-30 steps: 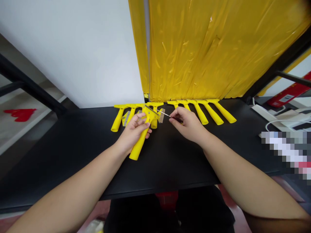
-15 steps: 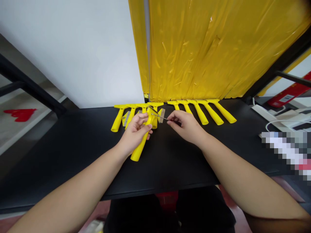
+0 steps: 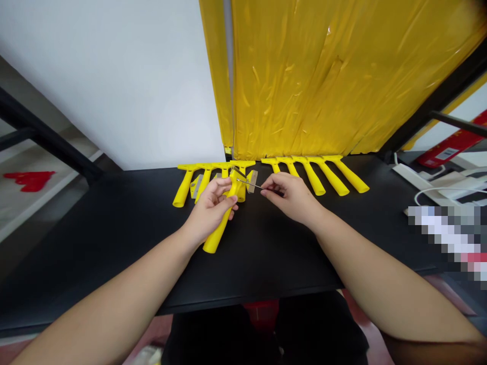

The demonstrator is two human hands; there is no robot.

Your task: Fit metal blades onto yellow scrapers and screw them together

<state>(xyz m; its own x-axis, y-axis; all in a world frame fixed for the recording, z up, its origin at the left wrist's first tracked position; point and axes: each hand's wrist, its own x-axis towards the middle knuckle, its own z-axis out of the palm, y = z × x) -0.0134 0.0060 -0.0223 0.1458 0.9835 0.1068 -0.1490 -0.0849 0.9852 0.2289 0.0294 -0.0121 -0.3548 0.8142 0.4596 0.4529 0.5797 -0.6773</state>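
My left hand point(image 3: 213, 207) is wrapped round a yellow scraper point(image 3: 216, 233), its head tilted up and its hollow handle end towards me. Between the fingers of my right hand point(image 3: 291, 195) is a screwdriver point(image 3: 251, 185) with a thin metal shaft and a dark handle mostly hidden by the hand. The shaft's tip meets the scraper's head near a small screw. Behind my left hand lie several more yellow scrapers point(image 3: 183, 188), partly covered, along with metal-and-yellow blade pieces point(image 3: 252, 181).
A second group of yellow scrapers point(image 3: 331, 175) rests at the back right of the black table point(image 3: 289, 253). White power strips and cables point(image 3: 437, 187) crowd the right side. A white panel point(image 3: 133, 81) and yellow wrapped sheeting point(image 3: 297, 76) stand behind. Left is a red object point(image 3: 30, 181) on a shelf.
Both hands hold almost the same pose, with the screwdriver tip still at the scraper's head. The whole view has shifted very slightly.
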